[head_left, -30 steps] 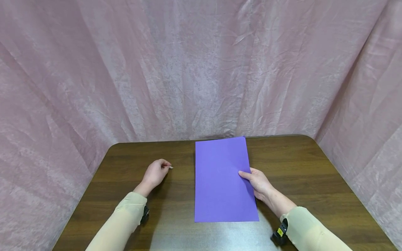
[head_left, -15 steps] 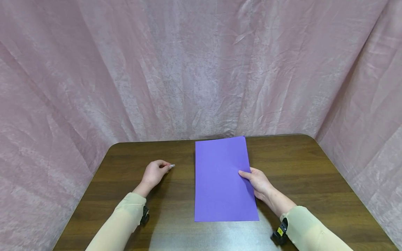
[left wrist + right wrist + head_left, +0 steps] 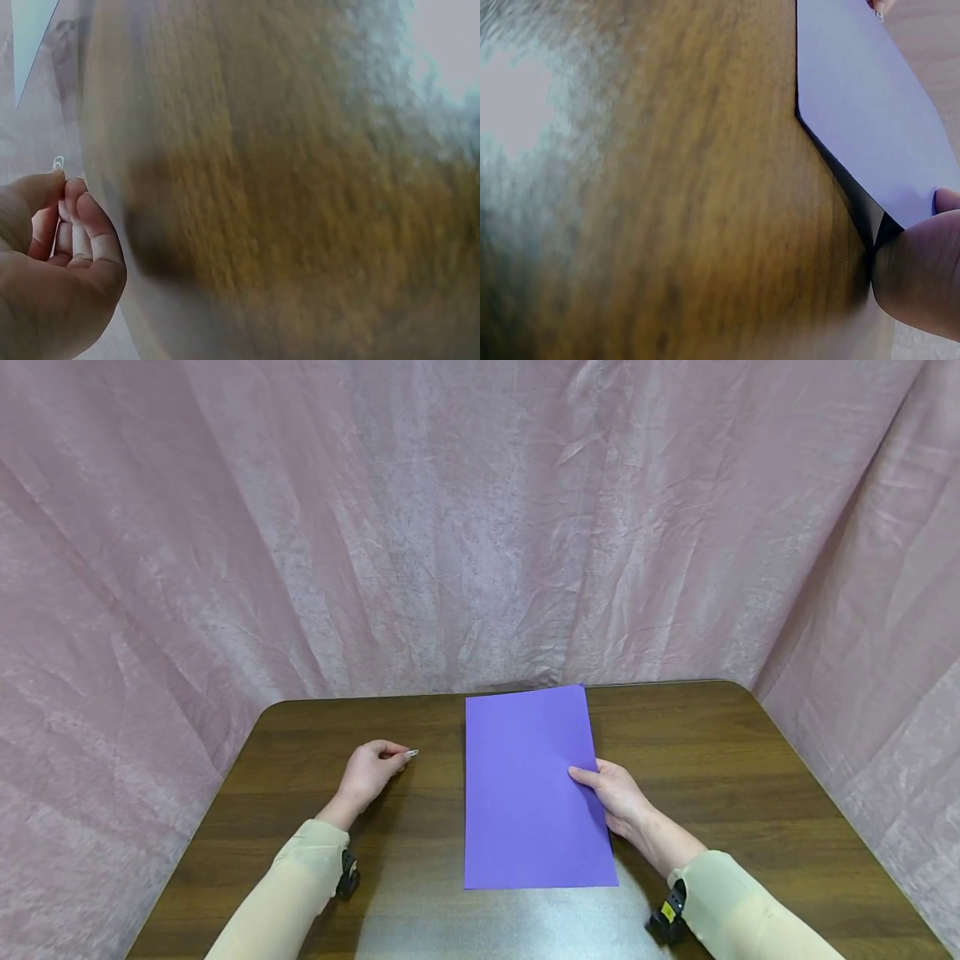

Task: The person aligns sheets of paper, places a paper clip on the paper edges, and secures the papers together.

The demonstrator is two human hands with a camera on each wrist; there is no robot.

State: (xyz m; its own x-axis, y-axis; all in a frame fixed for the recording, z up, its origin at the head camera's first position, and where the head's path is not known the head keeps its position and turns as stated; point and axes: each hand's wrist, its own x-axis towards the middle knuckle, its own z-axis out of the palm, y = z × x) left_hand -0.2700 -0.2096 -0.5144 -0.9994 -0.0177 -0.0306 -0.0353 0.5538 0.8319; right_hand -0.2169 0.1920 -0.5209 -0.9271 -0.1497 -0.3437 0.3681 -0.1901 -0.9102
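A purple sheet (image 3: 532,802) is held above the table by the right hand (image 3: 626,802), its thumb on the upper face and the other fingers underneath. In the right wrist view the purple sheet (image 3: 870,105) slants across the upper right, with part of the right hand (image 3: 922,270) at its edge. To the left of the sheet, apart from it, the left hand (image 3: 369,777) pinches a small pale clip (image 3: 412,752) between thumb and fingertips. The left wrist view shows the clip (image 3: 58,162) poking up from the fingertips of the left hand (image 3: 67,262).
A brown wood-grain table (image 3: 712,760) lies under both hands, glossy near its front edge. Pink curtains (image 3: 480,527) hang behind it and along the sides. Each sleeve has a dark wrist device, the right one (image 3: 666,917) with a yellow mark.
In the left hand's fingertips the clip has shifted slightly up and to the right, and more of it shows. The right hand and the sheet have hardly moved.
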